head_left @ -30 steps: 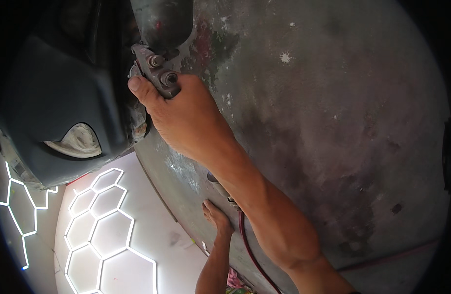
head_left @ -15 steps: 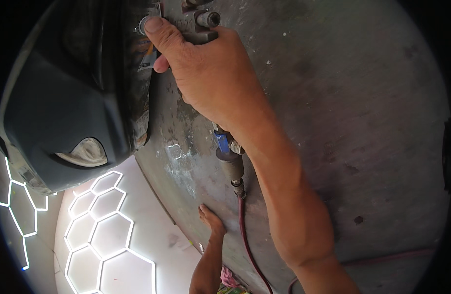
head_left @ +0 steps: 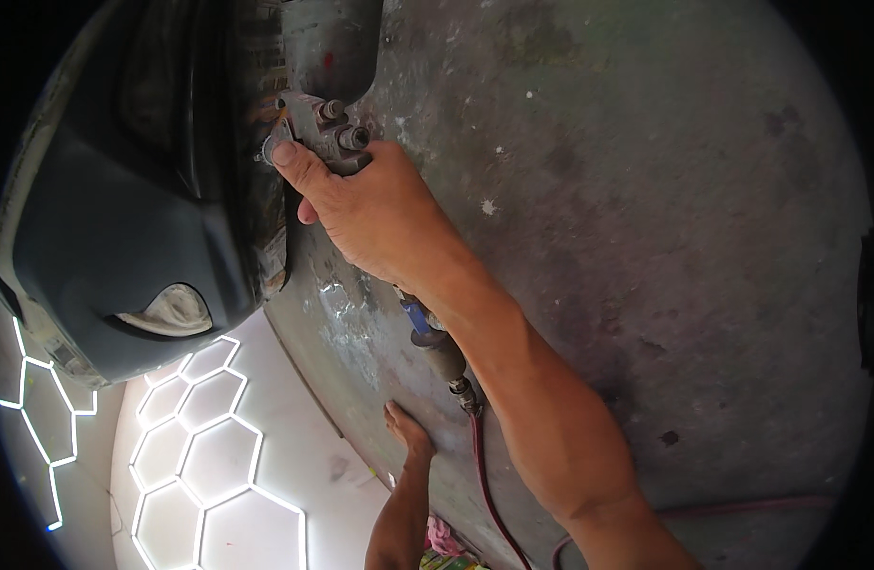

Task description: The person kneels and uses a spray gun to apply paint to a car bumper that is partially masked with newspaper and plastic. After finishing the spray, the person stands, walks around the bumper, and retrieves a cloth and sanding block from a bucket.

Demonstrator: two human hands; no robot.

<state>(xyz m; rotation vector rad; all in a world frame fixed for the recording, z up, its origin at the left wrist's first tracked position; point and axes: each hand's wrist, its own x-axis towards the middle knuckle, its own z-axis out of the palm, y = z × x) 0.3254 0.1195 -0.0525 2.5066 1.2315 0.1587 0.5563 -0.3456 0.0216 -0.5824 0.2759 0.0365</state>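
My right hand (head_left: 361, 199) is wrapped around the grip of a metal spray gun (head_left: 328, 133); the thumb lies near its front end. A grey cup (head_left: 332, 47) with a small red mark tops the gun. Below the hand hang a blue-marked fitting (head_left: 415, 317), a metal cylinder (head_left: 439, 353) and a dark red air hose (head_left: 484, 475). The gun's front is close to a dark car bumper (head_left: 114, 218) on the left. At lower centre, small and farther off, my left hand (head_left: 408, 429) appears stretched out and holds nothing visible.
A stained grey floor (head_left: 703, 285) spreads to the right, with more red hose (head_left: 750, 505) lying on it. Hexagonal light tubes (head_left: 252, 484) glow at lower left against a pale surface. Pink cloth (head_left: 442, 537) and colourful fabric (head_left: 451, 562) show at the bottom edge.
My right hand and the spray gun have moved lower in the picture and slightly left, so the cup now shows. The left hand looks unchanged.
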